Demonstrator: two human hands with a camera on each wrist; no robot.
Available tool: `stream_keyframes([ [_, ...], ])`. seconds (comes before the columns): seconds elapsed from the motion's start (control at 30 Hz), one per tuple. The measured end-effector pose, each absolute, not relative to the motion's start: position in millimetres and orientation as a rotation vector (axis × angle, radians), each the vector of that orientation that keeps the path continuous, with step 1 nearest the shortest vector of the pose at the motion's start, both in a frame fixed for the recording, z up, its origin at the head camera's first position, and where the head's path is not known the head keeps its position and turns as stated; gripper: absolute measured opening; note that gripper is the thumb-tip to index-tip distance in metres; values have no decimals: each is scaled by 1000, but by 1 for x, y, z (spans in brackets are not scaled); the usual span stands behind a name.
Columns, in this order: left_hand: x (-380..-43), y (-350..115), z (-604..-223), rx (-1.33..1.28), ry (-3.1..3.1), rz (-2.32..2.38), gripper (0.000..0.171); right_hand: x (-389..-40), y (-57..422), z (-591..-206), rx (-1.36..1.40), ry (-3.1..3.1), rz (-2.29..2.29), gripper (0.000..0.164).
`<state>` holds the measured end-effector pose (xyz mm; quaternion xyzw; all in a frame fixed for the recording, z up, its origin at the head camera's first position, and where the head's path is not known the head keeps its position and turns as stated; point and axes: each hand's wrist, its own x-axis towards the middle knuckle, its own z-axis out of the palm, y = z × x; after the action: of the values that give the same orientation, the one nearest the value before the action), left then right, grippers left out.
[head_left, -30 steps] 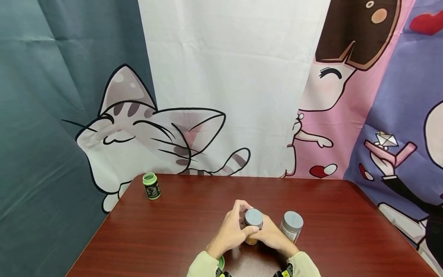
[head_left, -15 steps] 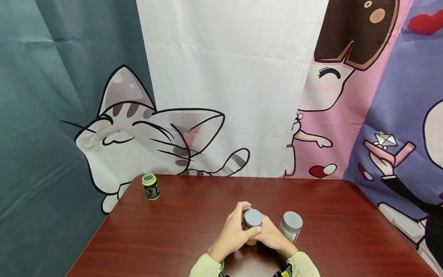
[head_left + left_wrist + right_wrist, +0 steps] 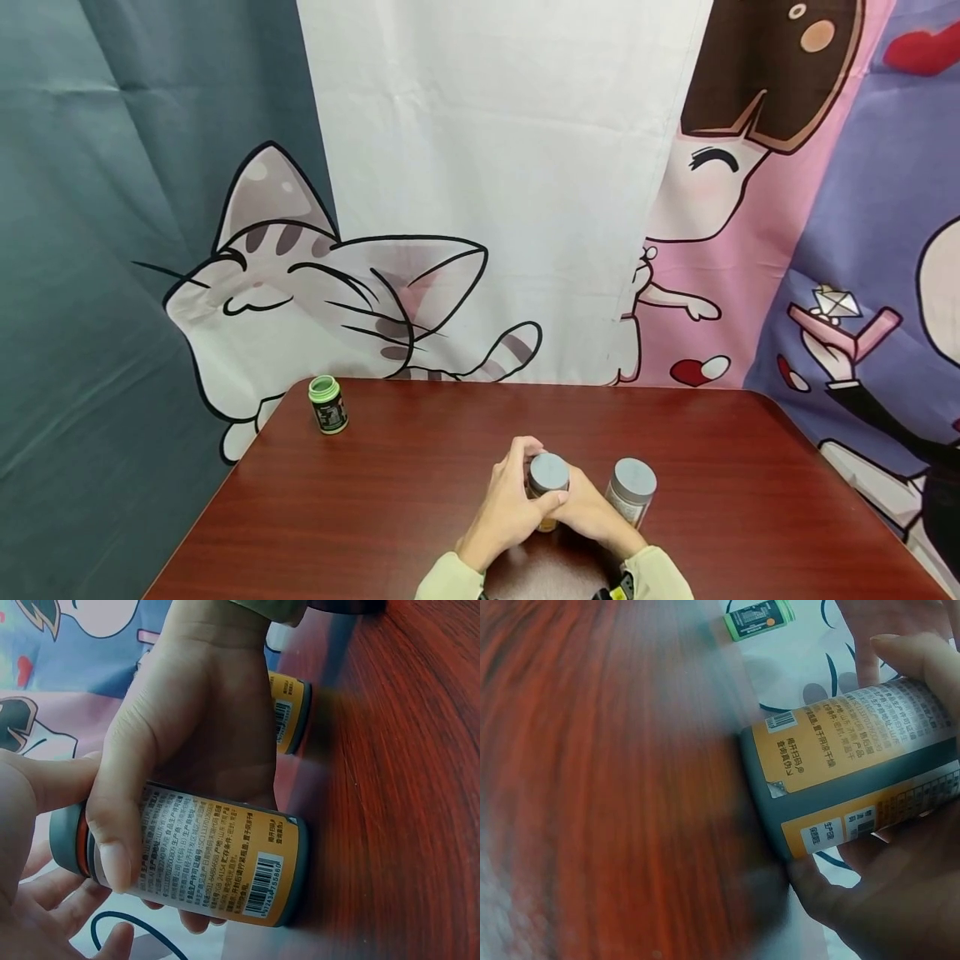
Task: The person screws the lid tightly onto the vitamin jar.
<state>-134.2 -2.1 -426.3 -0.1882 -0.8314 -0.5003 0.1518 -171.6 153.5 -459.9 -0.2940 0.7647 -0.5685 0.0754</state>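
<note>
Both hands hold one jar above the middle of the table's near part. It stands upright, with a grey lid and an orange and dark label carrying a barcode. My right hand grips the jar's body from the right, its thumb across the printed panel in the left wrist view. Around the lid curl the fingers of my left hand, the thumb in front at the upper rim. A reddish ring shows beneath the lid. The jar's base is close to the tabletop in both wrist views.
Just right of my right hand stands a second grey-lidded jar. A small black and green jar, open at the top, stands at the far left corner of the brown table. A printed cloth hangs behind the table.
My left wrist has shifted slightly right, and the green round thing beside it is now hidden. My right hand and the held jar have stayed nearly in place.
</note>
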Motion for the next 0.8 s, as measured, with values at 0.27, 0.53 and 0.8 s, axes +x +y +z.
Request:
stream_keyframes([
  [0.27,-135,-1,-426,-555,-2363,-1469,55,-173,153,-463,-917,2231,-1777,55],
  [0.53,-135,-2,-426,-561,-2378,-1446,54,-174,153,-463,-922,2244,-1762,54],
  [0.8,-140,-2,-432,-669,-2295,-1505,49,-175,157,-467,-957,2317,-1666,65],
])
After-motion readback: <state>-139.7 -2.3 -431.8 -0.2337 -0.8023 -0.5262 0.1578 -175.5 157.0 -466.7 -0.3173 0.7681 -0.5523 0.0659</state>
